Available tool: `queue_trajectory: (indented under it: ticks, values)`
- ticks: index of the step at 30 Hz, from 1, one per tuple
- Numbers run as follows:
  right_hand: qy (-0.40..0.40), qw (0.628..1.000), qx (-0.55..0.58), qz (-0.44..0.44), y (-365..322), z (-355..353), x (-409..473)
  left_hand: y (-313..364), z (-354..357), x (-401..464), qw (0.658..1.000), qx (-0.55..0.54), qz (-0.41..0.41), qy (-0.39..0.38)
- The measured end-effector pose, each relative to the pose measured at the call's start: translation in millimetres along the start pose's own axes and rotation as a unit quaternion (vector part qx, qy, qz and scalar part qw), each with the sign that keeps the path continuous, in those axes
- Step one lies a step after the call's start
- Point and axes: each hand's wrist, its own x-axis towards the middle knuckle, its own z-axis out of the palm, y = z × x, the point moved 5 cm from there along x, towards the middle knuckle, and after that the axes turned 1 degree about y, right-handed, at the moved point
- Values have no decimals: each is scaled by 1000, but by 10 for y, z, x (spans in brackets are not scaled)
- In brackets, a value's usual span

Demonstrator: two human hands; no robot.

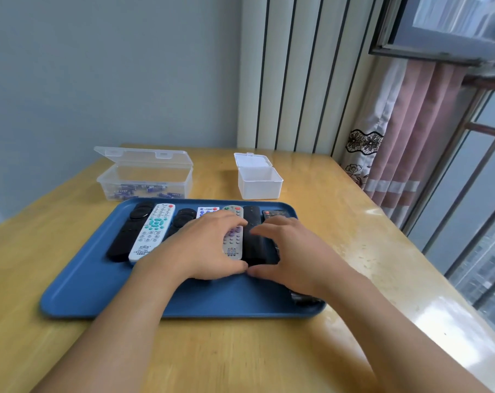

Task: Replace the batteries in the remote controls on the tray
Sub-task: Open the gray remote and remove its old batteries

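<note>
Reached with relaxed left hand [209, 245] and right hand [283, 245], grasping nothing, toward black remote [253, 236] near tray [79, 290] right edge; best lifted squarely.

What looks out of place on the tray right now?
One dark object lies alone at the blue tray's near right corner, apart from the remote row and half hidden by the right forearm. Otherwise nothing stands out.

Left hand [205, 246], right hand [287, 252] side by side, fingers loosely spread.
</note>
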Motion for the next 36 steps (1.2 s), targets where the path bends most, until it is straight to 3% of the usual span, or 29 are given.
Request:
queue_trajectory:
  ticks: [4,10,20,22,25,27,28,30,31,32,33,34,36]
  values:
    - [-38,997,-60,12,-129,155,49,-53,-40,-25,999,-1,-29,-25]
    - [5,997,-74,37,-294,36,19,-164,38,-17,996,-12,-50,-70]
    - [44,978,-121,163,-472,-114,6,-162,23,-23,997,-13,-46,-63]
    - [84,972,-82,204,-401,-216,-7,-163,31,-22,997,-16,-47,-65]
    - [244,940,57,233,-60,-435,-45,-128,31,-30,998,-9,-29,-59]
    - [282,894,256,237,176,-511,-70,-123,-15,-19,997,-53,-47,-28]
    - [265,852,386,233,257,-514,-76,-105,-68,-5,992,-109,-59,12]
    - [209,761,576,212,340,-493,-73,-126,-215,19,943,-289,-82,143]
    - [182,730,627,202,367,-479,-71,-162,-275,15,891,-400,-96,193]
    - [159,711,658,189,375,-475,-71,-182,-286,16,825,-522,-108,188]
    - [134,701,679,176,373,-458,-62,-134,-266,3,763,-624,-108,130]
    - [109,696,691,165,362,-429,-46,-53,-249,-26,728,-676,-107,49]
    - [77,704,689,154,329,-368,-23,195,-189,-123,731,-670,-80,-102]
